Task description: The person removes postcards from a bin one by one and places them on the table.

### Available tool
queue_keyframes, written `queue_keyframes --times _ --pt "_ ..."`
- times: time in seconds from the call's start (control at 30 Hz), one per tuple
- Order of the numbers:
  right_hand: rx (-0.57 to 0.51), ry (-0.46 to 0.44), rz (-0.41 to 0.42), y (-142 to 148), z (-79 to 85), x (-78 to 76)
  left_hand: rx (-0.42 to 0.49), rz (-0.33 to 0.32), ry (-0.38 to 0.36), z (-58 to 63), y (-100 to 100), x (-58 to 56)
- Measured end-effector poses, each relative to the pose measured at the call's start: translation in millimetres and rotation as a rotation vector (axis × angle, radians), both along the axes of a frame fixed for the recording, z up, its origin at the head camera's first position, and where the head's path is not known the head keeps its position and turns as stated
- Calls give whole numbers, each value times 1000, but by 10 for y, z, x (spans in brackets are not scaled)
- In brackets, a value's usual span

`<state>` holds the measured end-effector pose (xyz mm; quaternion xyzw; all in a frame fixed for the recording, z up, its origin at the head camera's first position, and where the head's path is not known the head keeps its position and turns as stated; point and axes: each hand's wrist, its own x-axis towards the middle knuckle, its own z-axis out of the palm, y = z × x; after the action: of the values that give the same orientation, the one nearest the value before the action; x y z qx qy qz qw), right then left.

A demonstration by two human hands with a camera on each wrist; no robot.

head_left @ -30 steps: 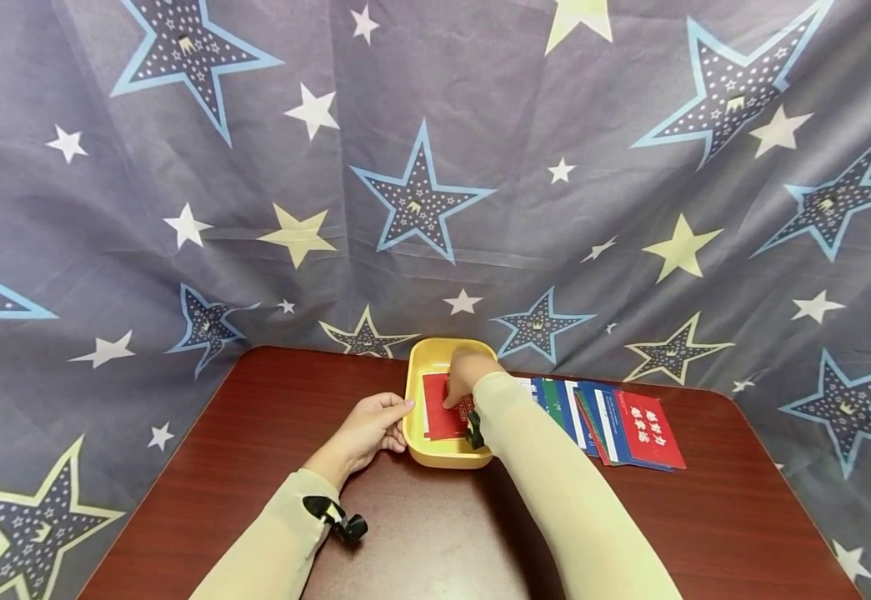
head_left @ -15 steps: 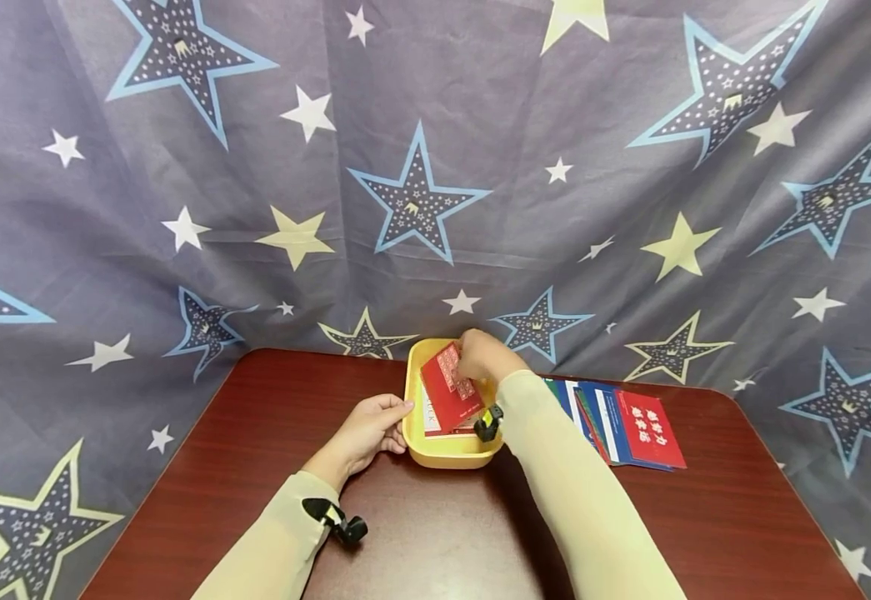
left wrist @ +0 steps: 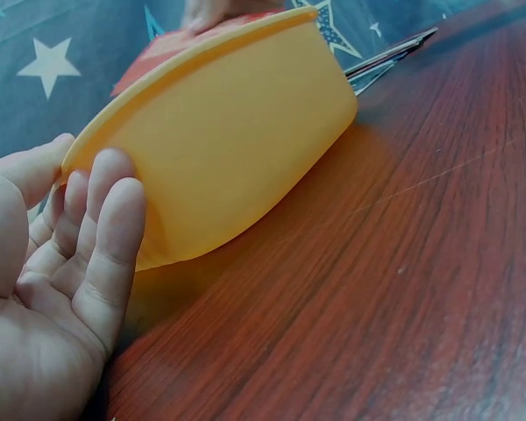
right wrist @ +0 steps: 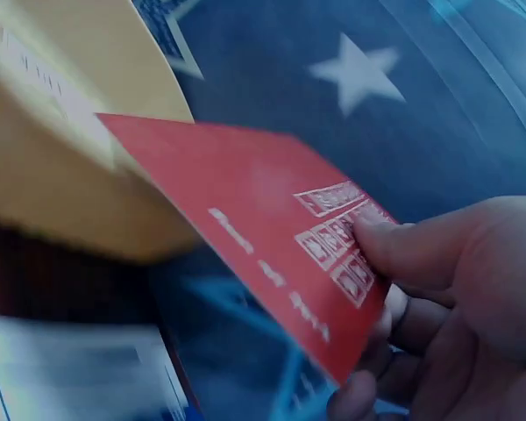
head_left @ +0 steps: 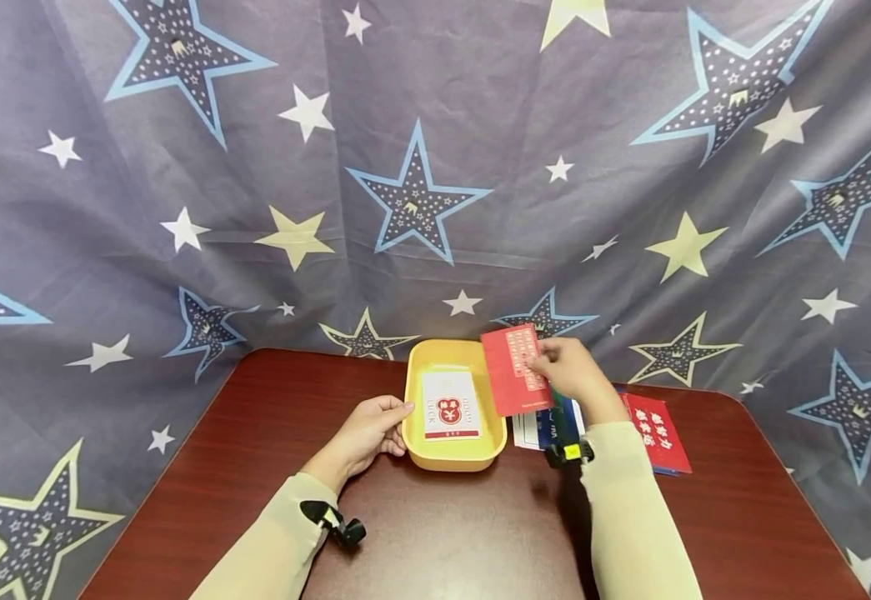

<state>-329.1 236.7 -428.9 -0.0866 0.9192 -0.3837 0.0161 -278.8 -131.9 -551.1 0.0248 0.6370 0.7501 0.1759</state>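
A yellow plastic tub (head_left: 453, 457) stands on the table, and my left hand (head_left: 366, 432) pinches its left rim. The left wrist view shows the thumb at the rim and the fingers against the outer wall (left wrist: 228, 149). My right hand (head_left: 574, 372) holds a red card (head_left: 506, 379) with pale printing by its right edge, thumb on the printed face. This card is raised over the tub's right rim and the cards beside it. Inside the tub lies a white card (head_left: 441, 392) with a red emblem and the word "LUCK"; anything beneath it is hidden.
Right of the tub lie overlapping cards, among them a blue card (head_left: 548, 429) and a red card (head_left: 656, 433) with white characters; the right hand and sleeve cover part of them. A star-patterned cloth (head_left: 255, 175) hangs behind the dark red table (head_left: 292, 375).
My right hand has lifted the red card out of the tub and carried it to the right, which uncovers the white card. The left hand keeps its place on the rim.
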Motion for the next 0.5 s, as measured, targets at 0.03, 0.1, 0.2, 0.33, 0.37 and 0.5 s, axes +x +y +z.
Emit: queue_keyframes --times 0.03,0.1,0.2,0.33,0.37,0.5 --pt "4 8 -24 102 -11 38 -2 -5 2 0 9 2" --pt "14 17 -69 289 -30 103 -4 -14 4 2 24 3" --pt "19 34 -134 516 -40 172 3 -14 4 9 32 0" --pt "-35 64 -222 745 -40 213 7 -5 1 14 22 -10" --pt "-48 73 -249 804 -40 224 5 -3 0 12 19 -12" --pt "-78 130 -349 1090 -50 289 -2 3 -2 -3 9 -16"
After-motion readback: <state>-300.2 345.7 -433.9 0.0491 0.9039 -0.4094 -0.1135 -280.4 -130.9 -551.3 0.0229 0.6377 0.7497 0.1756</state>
